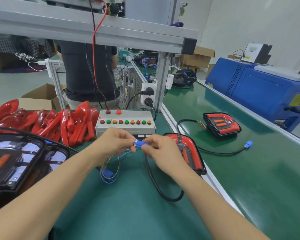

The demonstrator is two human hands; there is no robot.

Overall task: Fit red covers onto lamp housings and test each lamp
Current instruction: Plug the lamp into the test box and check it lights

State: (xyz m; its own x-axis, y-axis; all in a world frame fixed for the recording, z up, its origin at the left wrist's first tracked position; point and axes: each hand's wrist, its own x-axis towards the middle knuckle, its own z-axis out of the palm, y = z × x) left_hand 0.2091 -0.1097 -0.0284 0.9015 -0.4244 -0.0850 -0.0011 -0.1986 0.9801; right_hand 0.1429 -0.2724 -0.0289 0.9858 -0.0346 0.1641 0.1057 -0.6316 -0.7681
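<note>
Above the green mat, my left hand [113, 142] and my right hand [160, 151] each pinch one half of a blue connector [140, 143], the two halves joined or nearly so. Thin coloured tester wires [111, 165] trail from the left half. A black cable [156, 182] runs from the right half to a red-covered lamp [189, 151] just right of my hands. Behind them stands a grey test box [126, 122] with rows of coloured buttons. A heap of red covers [42, 122] lies at the left. An uncovered black lamp housing [16, 160] sits at the near left.
A second covered lamp [222, 124] lies on the green conveyor belt [249, 170] with its cable and blue plug [248, 144]. A person in a dark shirt [88, 70] stands behind the bench frame. A blue machine [260, 87] stands at the right. Another blue plug [107, 174] lies by the wires.
</note>
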